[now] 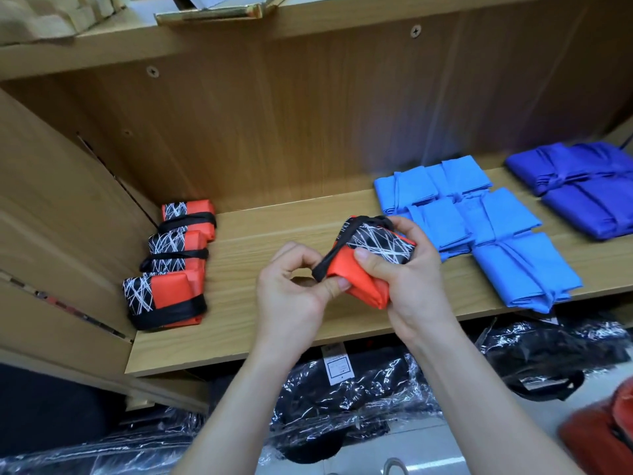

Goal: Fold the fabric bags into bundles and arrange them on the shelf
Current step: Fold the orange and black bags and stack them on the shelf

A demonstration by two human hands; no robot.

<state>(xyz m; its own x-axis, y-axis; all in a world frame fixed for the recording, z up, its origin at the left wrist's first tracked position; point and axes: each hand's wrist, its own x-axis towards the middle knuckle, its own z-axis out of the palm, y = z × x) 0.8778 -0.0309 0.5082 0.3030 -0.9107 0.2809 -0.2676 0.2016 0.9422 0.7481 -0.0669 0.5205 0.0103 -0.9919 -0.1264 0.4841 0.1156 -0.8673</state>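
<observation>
Orange bag bundle point(376, 246) sits clamped in your right hand point(414, 289); your left hand point(291, 296) pinches its black strap point(334, 252). Slacken, and it may unfold.

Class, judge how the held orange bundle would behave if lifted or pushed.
The orange bundle is probably soft and light: its folds crease under the right hand. It may unfold if the black strap, pinched by the left hand, slips. Flat-sided, so unlikely to roll.
</observation>
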